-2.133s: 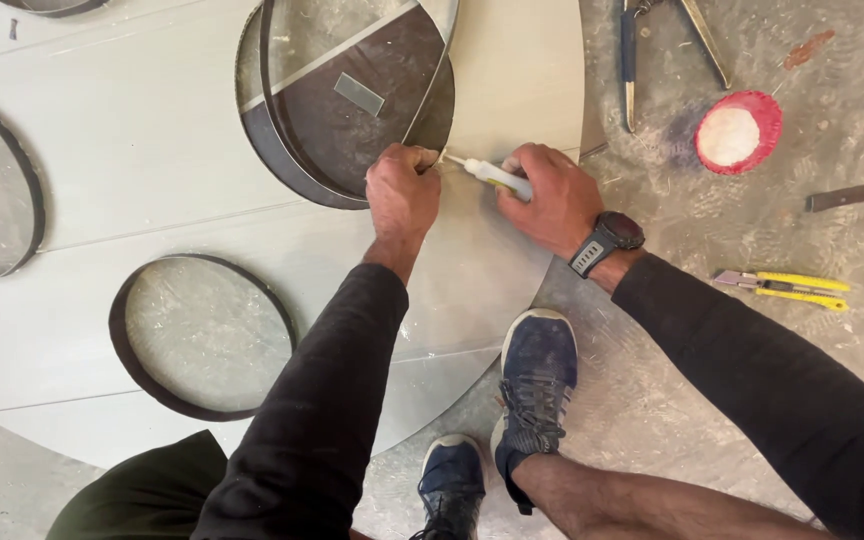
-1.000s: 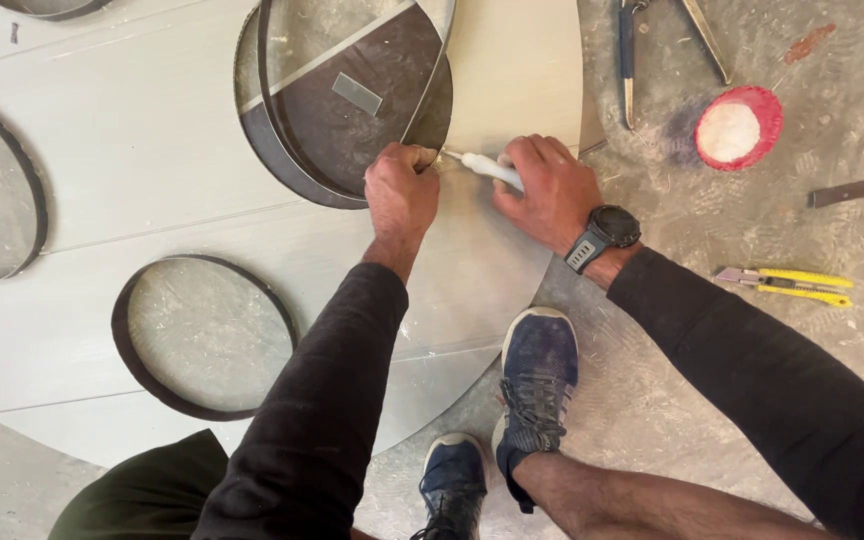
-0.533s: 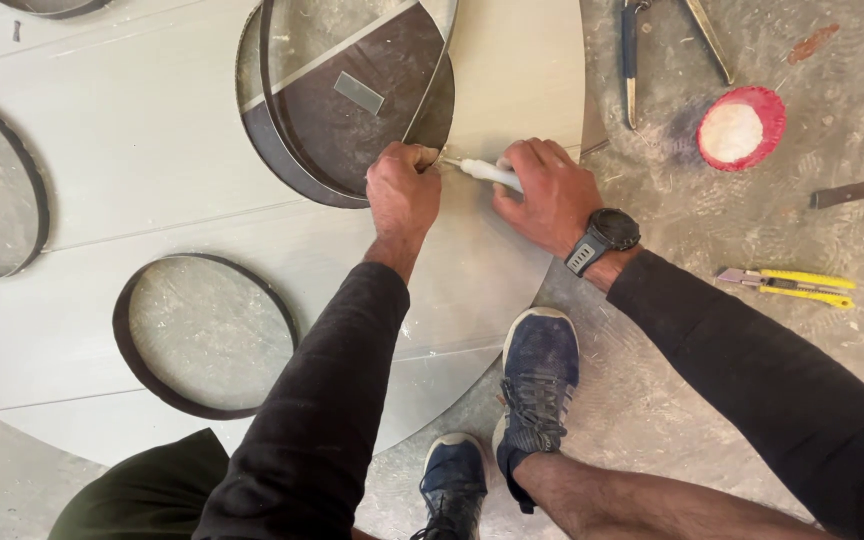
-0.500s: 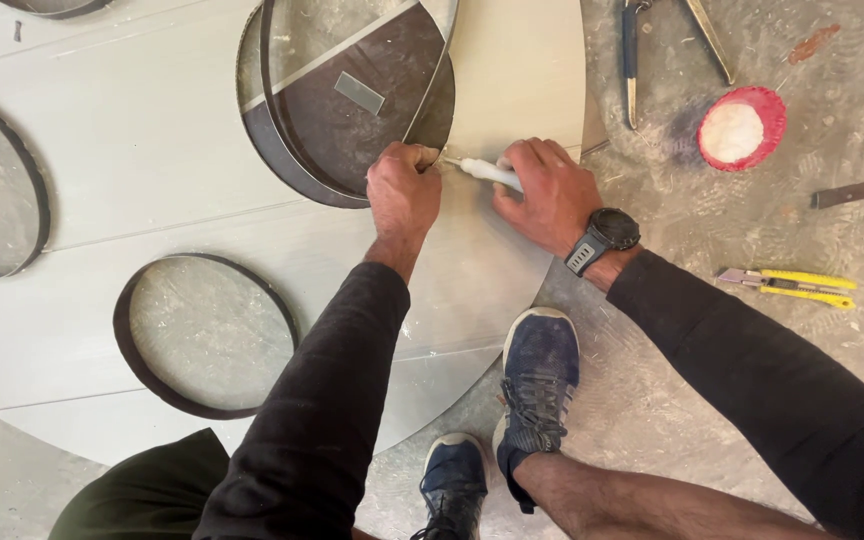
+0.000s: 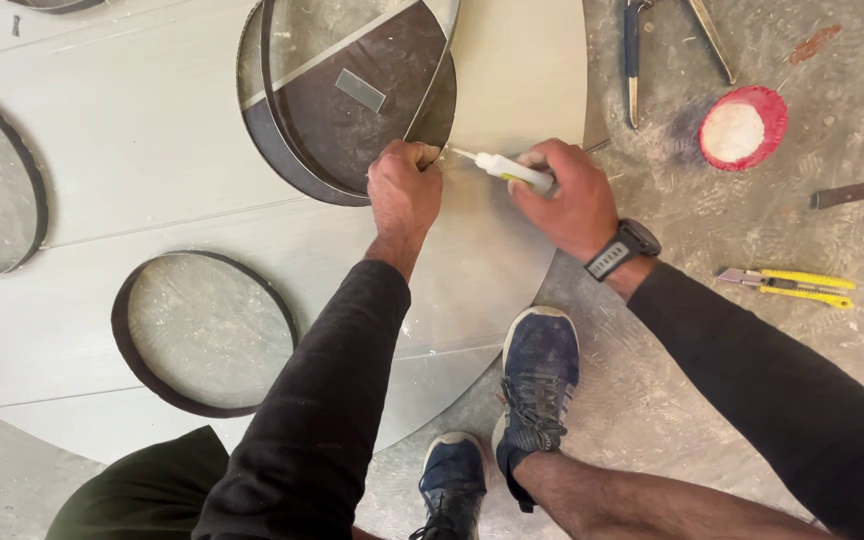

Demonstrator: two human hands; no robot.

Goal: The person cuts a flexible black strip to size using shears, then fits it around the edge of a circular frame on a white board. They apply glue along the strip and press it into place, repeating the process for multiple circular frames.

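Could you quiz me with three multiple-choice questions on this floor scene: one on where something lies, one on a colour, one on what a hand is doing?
1. Where does the yellow utility knife lie?
A. on the grey floor, right of the right hand
B. inside a round hole of the panel
C. under the blue shoe

2. What colour is the rim of the small round lid?
A. green
B. red
C. black

3. What is the right hand doing?
A. lying flat and empty
B. gripping a small white tube, nozzle aimed at the left hand
C. holding the pliers

Answers:
1 A: it rests on bare floor beyond the right sleeve.
2 B: a red ring surrounds its white middle.
3 B: its fingers wrap the white tube, whose tip points to the left hand at the dark metal band.
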